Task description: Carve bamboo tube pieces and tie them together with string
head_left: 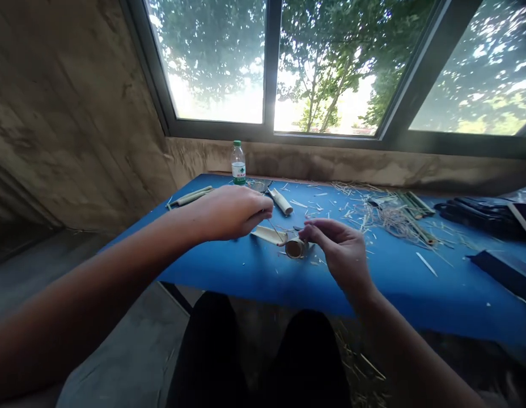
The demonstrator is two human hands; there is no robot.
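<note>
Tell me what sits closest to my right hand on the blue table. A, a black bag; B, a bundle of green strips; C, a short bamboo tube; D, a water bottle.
C. The short bamboo tube lies on the blue table just below the fingers of the right hand.

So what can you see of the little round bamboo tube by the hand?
The short bamboo tube is pale and woody on the outside, and its round end, facing the camera, looks brown. It lies on its side on the blue table, among small pale shavings. A flat pale strip lies against its left side, but I cannot tell whether they are joined. The right hand is just beside it, and I cannot tell whether its fingers touch it.
</note>
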